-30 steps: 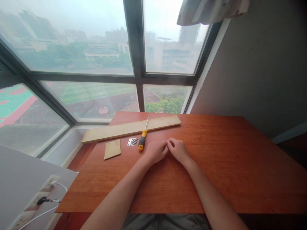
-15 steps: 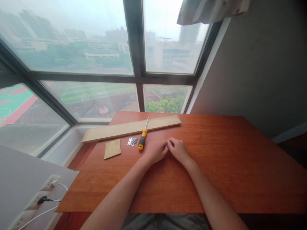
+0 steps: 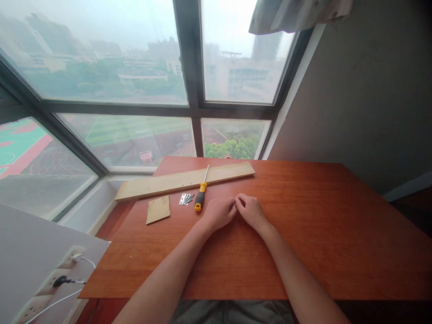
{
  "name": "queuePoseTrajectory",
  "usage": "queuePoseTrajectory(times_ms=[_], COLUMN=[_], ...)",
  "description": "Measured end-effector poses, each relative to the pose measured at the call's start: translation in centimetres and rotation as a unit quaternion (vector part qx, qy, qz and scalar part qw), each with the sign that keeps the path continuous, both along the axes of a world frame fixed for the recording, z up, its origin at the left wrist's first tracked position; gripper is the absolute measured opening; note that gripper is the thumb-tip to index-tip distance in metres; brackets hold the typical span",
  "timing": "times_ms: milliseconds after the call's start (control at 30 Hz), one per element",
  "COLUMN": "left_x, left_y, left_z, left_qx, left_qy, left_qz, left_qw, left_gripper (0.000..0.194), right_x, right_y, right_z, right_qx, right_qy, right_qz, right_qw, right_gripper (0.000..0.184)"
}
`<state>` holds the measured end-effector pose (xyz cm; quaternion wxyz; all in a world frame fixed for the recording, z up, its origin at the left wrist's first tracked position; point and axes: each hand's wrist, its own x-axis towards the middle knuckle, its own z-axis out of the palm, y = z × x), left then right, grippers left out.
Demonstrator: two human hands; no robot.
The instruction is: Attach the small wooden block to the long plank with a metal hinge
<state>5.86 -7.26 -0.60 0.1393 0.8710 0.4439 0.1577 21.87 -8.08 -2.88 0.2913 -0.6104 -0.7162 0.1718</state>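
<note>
My left hand [image 3: 218, 213] and my right hand [image 3: 251, 210] rest on the table with curled fingers, touching at the fingertips. Nothing shows in either one. Just left of my left hand lies a screwdriver [image 3: 200, 198] with a yellow and black handle, its shaft lying across a long wooden board [image 3: 158, 183]. Beside the handle, several screws [image 3: 189, 199] lie partly over a white metal hinge or plate [image 3: 182, 198] with holes. Farther left, a small square wooden piece [image 3: 158, 210] lies flat, with a small hole near its top edge.
The reddish-brown table [image 3: 330, 234] stands against a large window with a dark frame [image 3: 194, 110]. A grey wall [image 3: 367, 103] rises at the right. Wall sockets [image 3: 50, 281] with plugged-in cables are beside the table's left edge.
</note>
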Motion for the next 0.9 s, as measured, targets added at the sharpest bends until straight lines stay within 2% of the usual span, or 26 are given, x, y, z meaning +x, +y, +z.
queuePoseTrajectory(times_ms=[900], left_x=[-0.03], left_y=[0.00], left_z=[0.25], left_qx=[-0.015], left_qy=[0.009], left_qz=[0.004], left_qw=[1.000], left_gripper=[0.025], right_x=[0.01], right_y=[-0.06], right_z=[0.17], right_qx=[-0.009], right_qy=[0.003], right_qz=[-0.002], right_qw=[1.000], right_gripper=[0.024])
